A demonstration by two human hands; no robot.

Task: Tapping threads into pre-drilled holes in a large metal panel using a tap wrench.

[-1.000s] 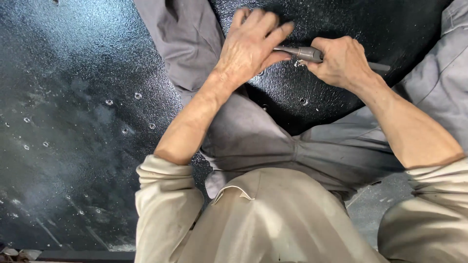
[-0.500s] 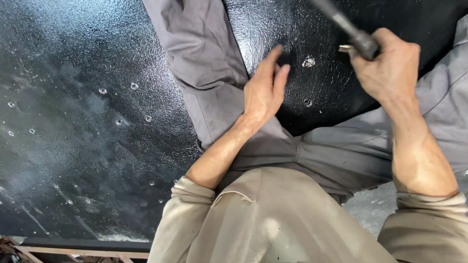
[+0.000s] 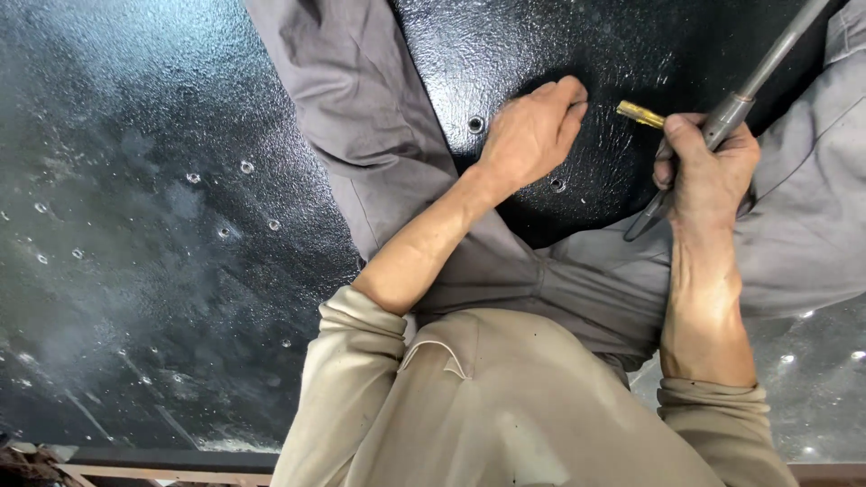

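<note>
My left hand (image 3: 532,135) rests flat, fingers together, on a black textured panel (image 3: 559,63) between my legs. Two small round holes lie by it, one (image 3: 475,124) to its left and one (image 3: 557,184) below its wrist. My right hand (image 3: 708,171) is shut on a grey metal tool (image 3: 744,95) whose handle slants up to the right. A short brass-coloured piece (image 3: 640,114) sticks out just left of that hand, close to the left fingertips. My grey trouser legs (image 3: 361,108) frame the panel.
The black panel (image 3: 135,225) spreads far to the left, shiny and dotted with small holes and droplets. Its near edge rests on a rusty frame (image 3: 162,469) at the bottom. My beige shirt (image 3: 487,406) fills the lower middle.
My left hand slid down off the tool, then back up onto the panel. My right hand swung the tool upward and has come lower again, with the brass piece now showing.
</note>
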